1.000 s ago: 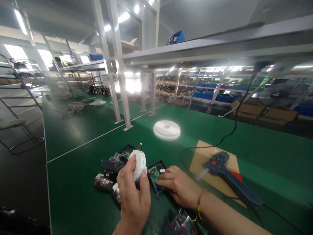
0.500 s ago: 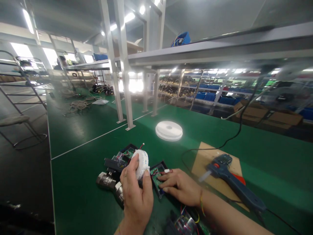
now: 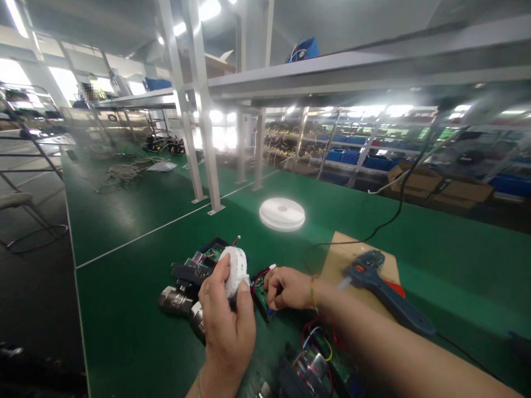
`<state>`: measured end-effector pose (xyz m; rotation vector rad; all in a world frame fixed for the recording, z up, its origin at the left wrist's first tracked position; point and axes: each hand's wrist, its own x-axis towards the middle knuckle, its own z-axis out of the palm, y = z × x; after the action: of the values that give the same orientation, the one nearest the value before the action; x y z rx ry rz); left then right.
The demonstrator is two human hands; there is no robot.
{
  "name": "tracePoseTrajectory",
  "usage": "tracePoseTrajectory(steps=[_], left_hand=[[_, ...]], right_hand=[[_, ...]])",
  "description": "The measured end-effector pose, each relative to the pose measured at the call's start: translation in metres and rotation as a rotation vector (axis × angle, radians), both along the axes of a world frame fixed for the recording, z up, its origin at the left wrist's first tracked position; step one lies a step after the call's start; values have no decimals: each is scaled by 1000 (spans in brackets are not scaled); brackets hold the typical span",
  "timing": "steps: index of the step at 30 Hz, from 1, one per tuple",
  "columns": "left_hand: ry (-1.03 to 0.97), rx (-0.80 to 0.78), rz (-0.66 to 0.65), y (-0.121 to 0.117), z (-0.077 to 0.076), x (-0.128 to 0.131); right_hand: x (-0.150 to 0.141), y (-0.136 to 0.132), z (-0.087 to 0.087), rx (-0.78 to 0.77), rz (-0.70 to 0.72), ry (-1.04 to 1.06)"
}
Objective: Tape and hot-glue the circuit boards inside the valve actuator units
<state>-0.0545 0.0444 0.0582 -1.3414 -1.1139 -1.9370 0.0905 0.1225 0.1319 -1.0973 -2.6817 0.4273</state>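
Head: one roll (image 3: pixel 238 266) in left hand (image 3: pixel 228 323)

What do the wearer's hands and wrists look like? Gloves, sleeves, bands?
No gloves on left hand or right hand; no sleeve on the visible right forearm. Thin multicoloured cord bracelet, right wrist. Thin band, left wrist, detail unclear.

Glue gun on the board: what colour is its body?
The glue gun is dark blue-grey; it shows best in the head view.
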Motion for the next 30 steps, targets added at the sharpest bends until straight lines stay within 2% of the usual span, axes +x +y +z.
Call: tracePoseTrajectory(steps=[6, 9, 13, 16, 18, 20, 24, 30], left_hand=[[-26, -19, -31, 0, -2, 0], [-18, -10, -20, 1, -2, 0], [-16, -19, -39, 0, 0, 1], [-6, -2, -33, -2, 0, 2], [-1, 10, -17, -2, 0, 2], [11, 20, -3, -2, -1, 2], [27, 23, 13, -2, -2, 1], [-1, 18, -21, -2, -1, 1]], right_hand=[[-12, 1, 6, -11, -94, -108], [-10, -1, 5, 46, -73, -117], [15, -11, -4, 116, 7, -34], [39, -22, -14, 164, -23, 122], [47, -29, -22, 287, -47, 173], [47, -34, -30, 404, -44, 80], [35, -32, -39, 477, -64, -172], [27, -23, -39, 608, 18, -294]])
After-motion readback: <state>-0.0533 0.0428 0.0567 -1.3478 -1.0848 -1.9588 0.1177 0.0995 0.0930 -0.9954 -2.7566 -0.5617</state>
